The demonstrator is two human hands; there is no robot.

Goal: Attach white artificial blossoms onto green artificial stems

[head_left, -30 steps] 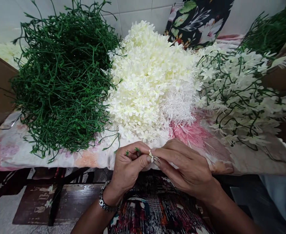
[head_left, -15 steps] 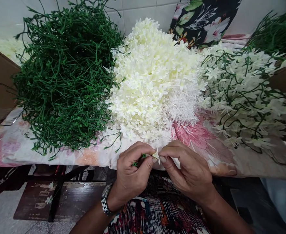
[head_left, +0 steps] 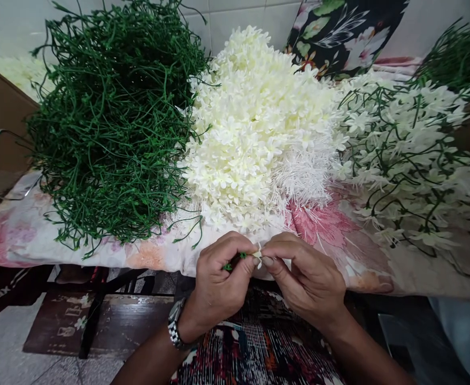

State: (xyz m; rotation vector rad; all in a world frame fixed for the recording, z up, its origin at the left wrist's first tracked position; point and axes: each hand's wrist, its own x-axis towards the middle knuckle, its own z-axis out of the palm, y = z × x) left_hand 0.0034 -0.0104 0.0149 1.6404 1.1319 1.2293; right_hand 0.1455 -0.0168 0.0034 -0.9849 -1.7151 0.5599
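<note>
Just over the near edge of the cloth, my left hand (head_left: 224, 275) pinches a small white artificial flower (head_left: 259, 260) between thumb and forefinger. Part of a green plastic stem (head_left: 235, 261) shows inside the curl of the same hand. My right hand (head_left: 305, 275) is closed in a pinch at the flower's other side, its fingertips almost meeting the left ones. Whatever sits between the right fingertips is too small and covered to make out. Beyond my hands lies a heap of loose cream-white blossoms (head_left: 243, 144).
A tall tangle of green stems (head_left: 118, 123) stands at the left. Thin white strands (head_left: 307, 171) lie beside the blossoms. Stemmed white flowers (head_left: 415, 160) spread at the right. Beneath is a floral cloth (head_left: 146, 256); a brown box (head_left: 2, 112) stands far left.
Both hands stay together in nearly the same pinch, and less of the flower shows between the fingertips. The whole view has shifted slightly.
</note>
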